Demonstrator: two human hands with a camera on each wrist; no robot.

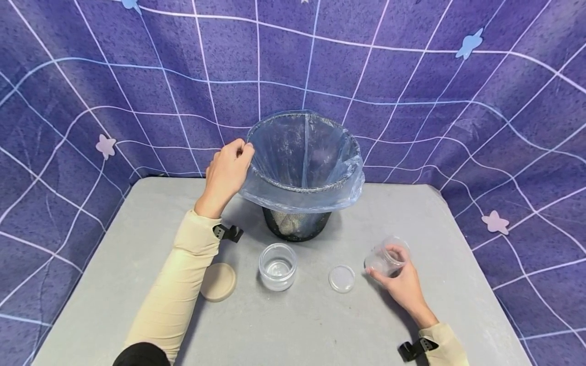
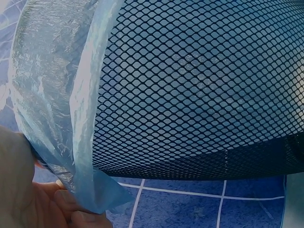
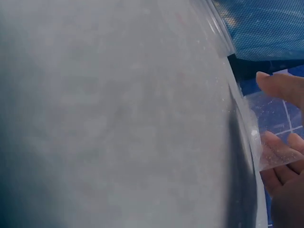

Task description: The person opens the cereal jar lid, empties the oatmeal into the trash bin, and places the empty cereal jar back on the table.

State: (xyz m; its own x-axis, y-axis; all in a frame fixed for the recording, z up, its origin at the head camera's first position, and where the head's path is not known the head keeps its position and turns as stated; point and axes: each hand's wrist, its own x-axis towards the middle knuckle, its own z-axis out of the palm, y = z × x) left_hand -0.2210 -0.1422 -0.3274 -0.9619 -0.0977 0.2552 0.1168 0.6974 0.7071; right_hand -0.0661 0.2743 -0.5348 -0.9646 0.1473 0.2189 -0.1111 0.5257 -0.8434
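At the left rim of a black mesh wastebasket (image 1: 295, 226), my left hand (image 1: 227, 170) grips the edge of a blue plastic bag (image 1: 299, 201). The bag lines the basket and folds down over its outside. In the left wrist view, fingers (image 2: 71, 209) pinch a gathered bit of the bag (image 2: 102, 190) beside the mesh. On the right, my right hand (image 1: 403, 284) holds a clear plastic cup (image 1: 381, 260) between thumb and fingers. That cup is tilted, low over the table. The right wrist view shows only part of the cup (image 3: 273, 111).
A clear jar (image 1: 277, 269) stands without a lid in front of the basket. To its right lies a small clear lid (image 1: 342, 278), and to its left a round beige lid (image 1: 218, 282) near my left sleeve. Purple patterned cloth (image 1: 183, 91) surrounds the grey table (image 1: 311, 325).
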